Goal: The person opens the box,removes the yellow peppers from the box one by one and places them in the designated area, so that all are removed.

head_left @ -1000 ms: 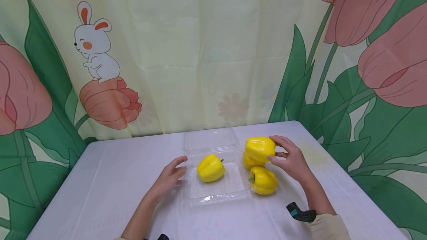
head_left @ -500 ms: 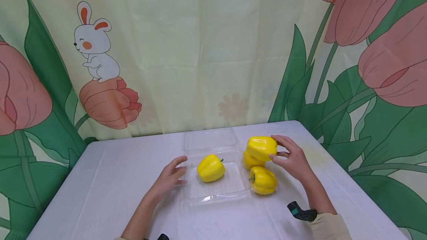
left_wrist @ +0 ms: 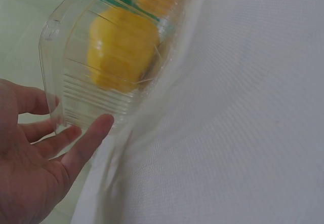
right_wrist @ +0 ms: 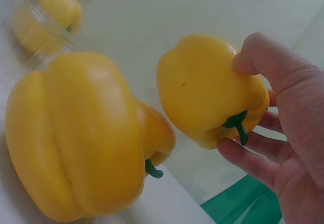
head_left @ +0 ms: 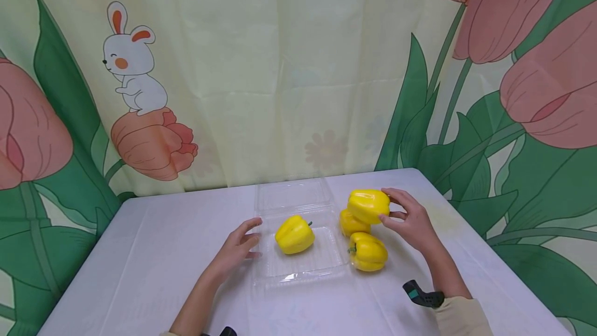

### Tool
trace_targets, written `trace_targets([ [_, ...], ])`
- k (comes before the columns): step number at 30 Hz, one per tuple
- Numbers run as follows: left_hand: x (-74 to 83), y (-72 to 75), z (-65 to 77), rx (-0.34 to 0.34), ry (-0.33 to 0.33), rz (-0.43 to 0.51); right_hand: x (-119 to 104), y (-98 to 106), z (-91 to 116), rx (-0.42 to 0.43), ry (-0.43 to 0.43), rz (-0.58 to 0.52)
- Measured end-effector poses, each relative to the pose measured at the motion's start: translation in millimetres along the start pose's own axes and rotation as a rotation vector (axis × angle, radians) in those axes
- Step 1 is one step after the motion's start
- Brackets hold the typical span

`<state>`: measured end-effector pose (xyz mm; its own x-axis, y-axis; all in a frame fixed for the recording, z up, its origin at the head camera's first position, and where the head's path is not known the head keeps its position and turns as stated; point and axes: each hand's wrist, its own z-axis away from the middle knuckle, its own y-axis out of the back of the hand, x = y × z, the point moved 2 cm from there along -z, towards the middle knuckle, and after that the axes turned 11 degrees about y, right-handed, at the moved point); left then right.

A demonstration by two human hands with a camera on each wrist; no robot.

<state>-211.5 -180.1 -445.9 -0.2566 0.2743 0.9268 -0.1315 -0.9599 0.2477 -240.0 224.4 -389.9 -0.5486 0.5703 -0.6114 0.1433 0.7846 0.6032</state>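
Note:
My right hand (head_left: 409,219) grips a yellow bell pepper (head_left: 368,206) by its stem end, fingers and thumb round it. In the right wrist view this bell pepper (right_wrist: 202,87) hangs apart from two others, its green stem beside my fingers. Those two, a rear bell pepper (head_left: 353,223) and a front bell pepper (head_left: 368,252), lie on the table right of a clear plastic clamshell box (head_left: 326,263). Inside the box rests one more bell pepper (head_left: 295,235). My left hand (head_left: 237,245) has its fingers spread at the box's left wall; the fingertips (left_wrist: 105,122) meet or nearly meet the plastic.
The box's clear lid (head_left: 294,195) lies folded back toward the rear edge. A white cloth covers the table (head_left: 177,253). Behind it hangs a curtain (head_left: 238,92) printed with tulips and a rabbit.
My right hand has shifted slightly right and up with the bell pepper in it. The left hand, the box and the other bell peppers have stayed put.

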Motion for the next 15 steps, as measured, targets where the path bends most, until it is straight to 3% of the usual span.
trace_targets([
  [15, 1.4, -0.2, 1.4, -0.010, 0.000, 0.007, 6.1, 4.9, 1.8, 0.010, -0.052, 0.000],
])
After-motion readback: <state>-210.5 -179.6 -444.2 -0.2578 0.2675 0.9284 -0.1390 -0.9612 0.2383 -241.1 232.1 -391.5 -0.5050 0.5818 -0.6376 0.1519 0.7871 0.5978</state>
